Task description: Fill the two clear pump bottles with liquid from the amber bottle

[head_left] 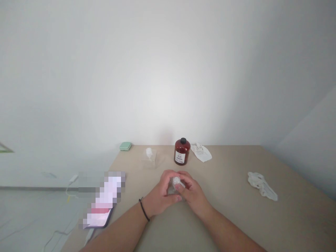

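My left hand (pixel 162 197) is wrapped round the left side of a small clear pump bottle (pixel 172 189), just above or on the table. My right hand (pixel 193 196) closes on its other side, thumb against the white pump head (pixel 176 180). Fingers cover most of the bottle's body. Behind my hands an amber bottle (pixel 182 151) with a black cap and white label stands upright. To its left is another clear, square-bodied bottle (pixel 149 161) with a white top.
A crumpled white tissue (pixel 201 152) lies beside the amber bottle, and another white tissue (pixel 262 186) at the right. A green case (pixel 125 146) sits at the back left corner. At the left edge lies a phone (pixel 105 199) with a white cable. A wall (pixel 168 77) borders the table's back.
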The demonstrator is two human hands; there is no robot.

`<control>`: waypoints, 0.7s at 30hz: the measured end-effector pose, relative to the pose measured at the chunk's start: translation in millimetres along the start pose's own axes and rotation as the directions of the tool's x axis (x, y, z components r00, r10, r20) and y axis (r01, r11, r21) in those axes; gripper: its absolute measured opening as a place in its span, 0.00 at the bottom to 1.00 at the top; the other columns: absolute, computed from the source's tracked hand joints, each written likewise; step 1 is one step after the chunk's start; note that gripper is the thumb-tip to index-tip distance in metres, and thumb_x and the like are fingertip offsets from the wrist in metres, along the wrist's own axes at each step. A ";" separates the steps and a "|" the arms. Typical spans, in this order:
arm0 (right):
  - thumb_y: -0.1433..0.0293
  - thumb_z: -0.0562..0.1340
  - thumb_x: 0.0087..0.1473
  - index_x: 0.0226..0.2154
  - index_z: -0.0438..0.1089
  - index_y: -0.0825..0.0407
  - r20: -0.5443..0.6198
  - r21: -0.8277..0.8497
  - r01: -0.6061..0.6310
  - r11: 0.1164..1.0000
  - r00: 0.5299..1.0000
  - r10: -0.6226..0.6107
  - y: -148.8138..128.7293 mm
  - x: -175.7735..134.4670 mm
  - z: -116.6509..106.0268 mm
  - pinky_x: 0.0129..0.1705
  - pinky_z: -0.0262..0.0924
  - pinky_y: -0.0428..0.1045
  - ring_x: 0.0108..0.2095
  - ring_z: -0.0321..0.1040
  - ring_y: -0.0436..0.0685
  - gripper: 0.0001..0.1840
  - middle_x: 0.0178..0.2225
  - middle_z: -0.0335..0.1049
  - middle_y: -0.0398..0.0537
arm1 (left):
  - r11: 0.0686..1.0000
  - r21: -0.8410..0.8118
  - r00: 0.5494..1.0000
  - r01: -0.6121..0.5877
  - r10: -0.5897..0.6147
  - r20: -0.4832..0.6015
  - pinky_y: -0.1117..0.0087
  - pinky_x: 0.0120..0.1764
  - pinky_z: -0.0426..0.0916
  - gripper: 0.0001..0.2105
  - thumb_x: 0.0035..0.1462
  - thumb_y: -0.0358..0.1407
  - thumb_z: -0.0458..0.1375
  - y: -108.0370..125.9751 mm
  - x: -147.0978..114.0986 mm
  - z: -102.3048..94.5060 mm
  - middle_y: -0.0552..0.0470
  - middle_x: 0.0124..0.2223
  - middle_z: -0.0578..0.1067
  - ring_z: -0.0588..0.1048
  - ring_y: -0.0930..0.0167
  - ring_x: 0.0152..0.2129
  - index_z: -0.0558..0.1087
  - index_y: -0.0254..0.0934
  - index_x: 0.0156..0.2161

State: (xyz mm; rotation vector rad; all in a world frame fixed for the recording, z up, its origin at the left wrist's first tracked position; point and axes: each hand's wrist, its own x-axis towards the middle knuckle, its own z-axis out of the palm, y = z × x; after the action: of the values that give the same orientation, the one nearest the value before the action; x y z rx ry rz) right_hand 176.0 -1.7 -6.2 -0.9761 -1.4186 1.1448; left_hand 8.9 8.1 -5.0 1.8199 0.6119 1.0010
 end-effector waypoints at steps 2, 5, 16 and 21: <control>0.50 0.64 0.52 0.41 0.77 0.46 0.024 -0.003 -0.012 1.000 1.000 0.012 -1.3 -0.8 -0.4 0.54 0.60 0.56 0.52 0.65 0.64 0.21 0.48 0.67 0.51 | 0.999 -0.031 1.000 0.010 -0.010 0.008 0.58 0.54 0.63 0.25 0.56 0.37 0.62 0.4 -0.3 0.1 0.46 0.54 0.64 0.68 0.62 0.50 0.59 0.42 0.56; 0.49 0.66 0.49 0.43 0.73 0.46 0.025 0.031 -0.028 0.999 0.999 0.027 -1.4 -1.2 0.8 0.51 0.61 0.56 0.50 0.67 0.63 0.23 0.48 0.68 0.51 | 0.997 -0.066 0.999 0.029 -0.028 0.020 0.59 0.52 0.64 0.25 0.56 0.37 0.62 0.0 -1.1 1.3 0.46 0.53 0.65 0.69 0.63 0.49 0.58 0.42 0.56; 0.52 0.67 0.50 0.32 0.70 0.49 0.017 0.089 0.002 0.996 1.000 -0.003 -2.8 1.3 -0.2 0.53 0.59 0.56 0.48 0.66 0.62 0.18 0.44 0.68 0.48 | 0.997 0.081 0.999 0.002 0.002 -0.052 0.54 0.59 0.59 0.30 0.58 0.39 0.62 -6.6 -6.8 4.1 0.42 0.61 0.60 0.63 0.59 0.58 0.52 0.43 0.60; 0.52 0.67 0.51 0.37 0.74 0.49 0.035 0.127 -0.001 0.992 0.999 -0.003 0.0 2.7 -2.5 0.55 0.58 0.56 0.50 0.65 0.62 0.19 0.47 0.69 0.50 | 0.960 0.263 0.995 -0.097 0.098 0.010 0.51 0.61 0.56 0.28 0.61 0.41 0.59 -1.1 -4.7 -1.4 0.42 0.61 0.63 0.62 0.58 0.58 0.56 0.44 0.63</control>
State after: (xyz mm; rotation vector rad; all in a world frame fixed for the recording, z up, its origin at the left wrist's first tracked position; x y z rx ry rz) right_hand 178.1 1.2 -5.5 -0.8691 -1.3559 1.2415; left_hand 5.2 5.8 -7.5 2.0994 0.6889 1.0260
